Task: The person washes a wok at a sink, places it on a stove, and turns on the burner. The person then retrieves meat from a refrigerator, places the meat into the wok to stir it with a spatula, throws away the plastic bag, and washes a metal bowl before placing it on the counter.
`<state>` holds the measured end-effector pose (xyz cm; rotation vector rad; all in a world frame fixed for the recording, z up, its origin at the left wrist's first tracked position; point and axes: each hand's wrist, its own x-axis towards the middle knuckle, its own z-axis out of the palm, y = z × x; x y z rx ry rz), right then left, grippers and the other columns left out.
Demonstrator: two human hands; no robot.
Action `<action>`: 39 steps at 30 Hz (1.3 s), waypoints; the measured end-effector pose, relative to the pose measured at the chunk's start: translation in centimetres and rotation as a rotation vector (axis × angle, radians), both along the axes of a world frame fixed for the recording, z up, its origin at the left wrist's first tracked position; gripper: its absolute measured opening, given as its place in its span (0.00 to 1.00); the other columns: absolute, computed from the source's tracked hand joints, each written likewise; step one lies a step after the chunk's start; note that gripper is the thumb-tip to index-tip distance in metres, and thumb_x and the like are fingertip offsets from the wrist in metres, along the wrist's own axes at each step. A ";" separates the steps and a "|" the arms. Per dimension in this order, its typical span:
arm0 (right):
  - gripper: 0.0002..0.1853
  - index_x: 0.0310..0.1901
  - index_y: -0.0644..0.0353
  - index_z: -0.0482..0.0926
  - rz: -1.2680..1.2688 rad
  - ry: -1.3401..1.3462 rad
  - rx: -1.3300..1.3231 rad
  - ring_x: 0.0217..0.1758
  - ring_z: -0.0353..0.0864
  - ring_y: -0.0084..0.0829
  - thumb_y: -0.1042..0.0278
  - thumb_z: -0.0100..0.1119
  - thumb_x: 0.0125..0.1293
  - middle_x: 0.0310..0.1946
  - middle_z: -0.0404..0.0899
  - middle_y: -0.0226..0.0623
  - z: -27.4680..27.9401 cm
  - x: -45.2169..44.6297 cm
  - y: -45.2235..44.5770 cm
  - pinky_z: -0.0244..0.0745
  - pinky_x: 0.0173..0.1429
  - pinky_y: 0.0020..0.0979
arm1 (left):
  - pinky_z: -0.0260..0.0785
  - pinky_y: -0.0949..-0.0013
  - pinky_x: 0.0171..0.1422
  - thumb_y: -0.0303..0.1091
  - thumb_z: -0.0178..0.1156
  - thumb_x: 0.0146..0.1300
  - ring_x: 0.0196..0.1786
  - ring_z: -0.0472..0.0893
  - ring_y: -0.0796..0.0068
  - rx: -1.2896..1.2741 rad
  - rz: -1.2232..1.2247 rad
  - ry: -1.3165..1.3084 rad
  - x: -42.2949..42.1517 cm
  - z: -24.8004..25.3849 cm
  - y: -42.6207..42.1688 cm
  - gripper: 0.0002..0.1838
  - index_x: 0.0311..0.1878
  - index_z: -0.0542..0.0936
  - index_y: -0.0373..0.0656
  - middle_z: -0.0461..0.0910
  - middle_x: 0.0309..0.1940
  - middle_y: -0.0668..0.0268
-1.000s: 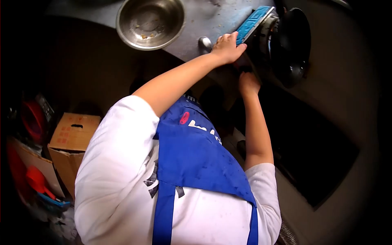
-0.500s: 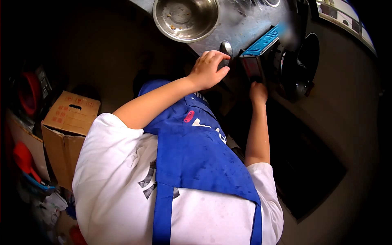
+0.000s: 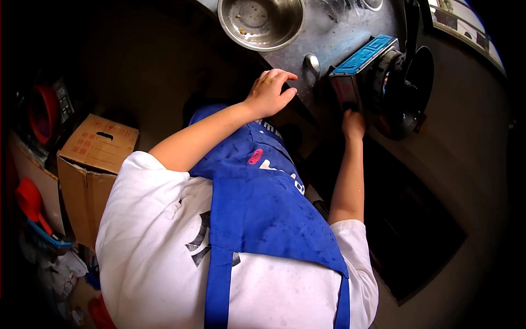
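My left hand (image 3: 271,91) hovers by the counter's near edge, thumb and fingers apart with nothing between them. A metal spoon (image 3: 312,63) lies on the counter just ahead of it, its handle end hard to see. My right hand (image 3: 354,125) has its fingers closed on a dark knob (image 3: 349,106) on the front of a portable gas stove (image 3: 366,56) with a blue top panel. A dark pan (image 3: 419,77) is on the stove's burner side, tilted in this view. A small orange glow shows beside the burner.
A steel bowl (image 3: 262,24) with a few food scraps stands on the metal counter (image 3: 342,24). To my left is a cardboard box (image 3: 98,143), with a red ladle-like scoop (image 3: 30,200) beyond it. A large dark panel (image 3: 411,225) lies to my right.
My left hand has come away from the spoon, back and to the left, leaving it on the counter. My right hand stays at the stove's knob. An orange glow now shows by the burner.
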<state>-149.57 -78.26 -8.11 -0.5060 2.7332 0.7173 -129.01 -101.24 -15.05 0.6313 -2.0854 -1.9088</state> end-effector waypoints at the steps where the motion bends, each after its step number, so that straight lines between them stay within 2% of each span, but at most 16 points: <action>1: 0.26 0.28 0.70 0.80 0.012 0.014 -0.004 0.35 0.80 0.53 0.55 0.38 0.66 0.28 0.78 0.58 -0.1 0.0 0.0 0.75 0.41 0.46 | 0.61 0.63 0.61 0.39 0.56 0.58 0.55 0.70 0.60 -0.004 0.000 0.001 0.0 -0.1 0.1 0.17 0.49 0.75 0.44 0.74 0.49 0.61; 11: 0.25 0.27 0.69 0.81 0.041 -0.001 -0.028 0.36 0.81 0.52 0.55 0.40 0.66 0.29 0.79 0.56 0.0 -0.7 0.2 0.76 0.43 0.44 | 0.61 0.63 0.61 0.41 0.56 0.59 0.55 0.70 0.60 -0.044 0.035 -0.077 2.2 -0.9 -0.6 0.18 0.50 0.75 0.45 0.74 0.49 0.61; 15: 0.29 0.33 0.69 0.80 -0.069 0.015 0.012 0.40 0.81 0.50 0.45 0.44 0.64 0.33 0.80 0.56 1.2 -0.7 0.1 0.76 0.44 0.44 | 0.61 0.63 0.61 0.41 0.56 0.59 0.55 0.71 0.59 -0.075 0.120 -0.137 4.4 -1.8 -0.7 0.18 0.50 0.75 0.44 0.74 0.49 0.59; 17: 0.32 0.36 0.69 0.80 0.074 -0.025 0.031 0.41 0.80 0.50 0.39 0.45 0.62 0.35 0.80 0.56 3.7 0.7 -0.9 0.76 0.45 0.44 | 0.62 0.63 0.60 0.41 0.56 0.60 0.55 0.71 0.59 -0.069 0.191 -0.193 6.2 -2.0 -0.6 0.18 0.50 0.75 0.42 0.74 0.48 0.58; 20: 0.29 0.23 0.63 0.80 0.317 -0.235 -0.110 0.32 0.80 0.51 0.42 0.47 0.63 0.25 0.78 0.52 5.6 3.7 -4.5 0.75 0.37 0.46 | 0.68 0.63 0.54 0.41 0.57 0.58 0.50 0.75 0.59 -0.070 0.429 -0.271 9.8 -3.2 0.4 0.17 0.48 0.75 0.42 0.77 0.44 0.57; 22: 0.24 0.19 0.62 0.76 0.592 -0.419 -0.342 0.29 0.78 0.51 0.49 0.51 0.62 0.22 0.77 0.51 3.6 6.1 -6.3 0.73 0.34 0.46 | 0.69 0.66 0.51 0.39 0.58 0.59 0.48 0.77 0.64 0.003 0.608 -0.371 12.8 -4.5 1.9 0.16 0.47 0.75 0.41 0.77 0.44 0.57; 24: 0.18 0.21 0.60 0.76 0.726 -0.637 -0.422 0.30 0.79 0.50 0.53 0.53 0.60 0.23 0.78 0.48 1.7 9.2 -8.7 0.74 0.36 0.46 | 0.69 0.72 0.48 0.34 0.58 0.60 0.42 0.75 0.77 0.132 0.823 -0.358 15.8 -6.2 4.5 0.15 0.49 0.74 0.39 0.76 0.40 0.65; 26: 0.15 0.23 0.59 0.74 1.021 -0.780 -0.479 0.29 0.79 0.46 0.55 0.55 0.58 0.23 0.78 0.45 -1.7 11.5 -8.6 0.75 0.33 0.43 | 0.69 0.73 0.46 0.34 0.58 0.60 0.39 0.74 0.80 0.167 1.085 -0.240 19.0 -6.7 9.5 0.16 0.50 0.73 0.39 0.75 0.37 0.67; 28: 0.13 0.24 0.58 0.74 1.267 -0.849 -0.463 0.27 0.80 0.44 0.57 0.55 0.57 0.24 0.79 0.43 -3.8 14.1 -9.4 0.75 0.32 0.41 | 0.69 0.74 0.45 0.34 0.58 0.60 0.37 0.73 0.81 0.200 1.150 -0.278 22.0 -4.6 13.7 0.16 0.50 0.72 0.39 0.74 0.34 0.68; 30: 0.12 0.25 0.58 0.75 1.421 -0.892 -0.464 0.27 0.79 0.43 0.58 0.54 0.56 0.24 0.78 0.43 -3.3 17.8 -10.8 0.76 0.31 0.41 | 0.70 0.71 0.47 0.35 0.59 0.59 0.41 0.76 0.76 0.120 1.013 -0.461 26.2 -1.3 17.8 0.18 0.51 0.72 0.38 0.77 0.38 0.64; 32: 0.11 0.26 0.58 0.75 1.572 -0.902 -0.431 0.26 0.79 0.43 0.59 0.54 0.56 0.24 0.78 0.43 -3.1 21.6 -11.9 0.76 0.30 0.40 | 0.70 0.63 0.48 0.39 0.60 0.57 0.44 0.78 0.62 -0.022 1.058 -0.567 30.6 0.4 22.3 0.20 0.50 0.74 0.41 0.79 0.41 0.55; 34: 0.11 0.21 0.56 0.75 1.742 -1.010 -0.668 0.25 0.79 0.41 0.60 0.56 0.55 0.21 0.77 0.41 -4.5 25.5 -12.6 0.74 0.27 0.41 | 0.69 0.58 0.51 0.40 0.60 0.57 0.47 0.77 0.54 -0.049 1.189 -0.857 34.7 1.2 27.2 0.21 0.51 0.73 0.40 0.78 0.45 0.52; 35: 0.11 0.21 0.56 0.75 1.800 -1.010 -0.678 0.25 0.79 0.41 0.60 0.56 0.55 0.21 0.77 0.41 -5.8 27.5 -12.6 0.74 0.27 0.41 | 0.69 0.57 0.51 0.40 0.59 0.56 0.47 0.77 0.53 -0.024 1.137 -1.063 36.3 2.2 29.5 0.21 0.51 0.73 0.40 0.78 0.44 0.51; 37: 0.12 0.25 0.56 0.77 2.300 -0.580 -0.475 0.27 0.80 0.41 0.59 0.50 0.58 0.24 0.78 0.43 -9.5 32.1 -12.6 0.75 0.27 0.41 | 0.67 0.56 0.54 0.45 0.57 0.57 0.50 0.75 0.52 0.126 0.932 -1.332 40.7 1.8 34.2 0.24 0.53 0.73 0.40 0.76 0.47 0.50; 38: 0.14 0.32 0.56 0.79 2.146 -0.719 -0.148 0.32 0.81 0.42 0.57 0.46 0.60 0.30 0.79 0.44 -11.7 34.6 -12.7 0.77 0.34 0.42 | 0.65 0.56 0.58 0.50 0.55 0.59 0.54 0.73 0.53 0.252 0.787 -1.388 43.1 0.8 36.4 0.27 0.55 0.72 0.40 0.75 0.50 0.51; 39: 0.14 0.35 0.55 0.79 2.025 -0.837 -0.049 0.35 0.81 0.42 0.56 0.47 0.60 0.33 0.80 0.44 -9.6 38.4 -12.2 0.77 0.38 0.42 | 0.64 0.56 0.59 0.51 0.54 0.59 0.55 0.73 0.53 0.418 0.778 -1.382 44.8 1.6 37.7 0.28 0.56 0.71 0.41 0.74 0.51 0.52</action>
